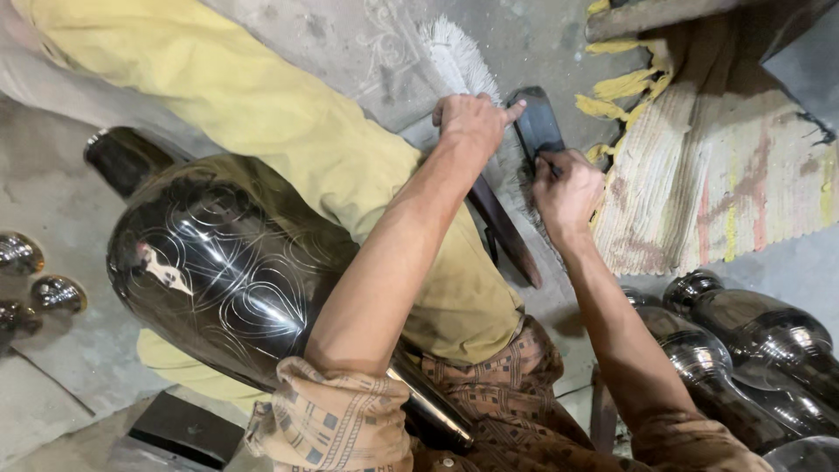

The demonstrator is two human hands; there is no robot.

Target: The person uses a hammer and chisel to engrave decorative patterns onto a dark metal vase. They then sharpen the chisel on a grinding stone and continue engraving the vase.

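Dark stone under both hands, seemingly lengthwise away, slightly left

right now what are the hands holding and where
Both hands press on a dark flat block: left hand at its near end, right hand by its lower edge. What the fingers grip cannot be told.

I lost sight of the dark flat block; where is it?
In the head view, the dark flat block lies top centre on the floor, between the left hand and right hand, beside the striped mat.
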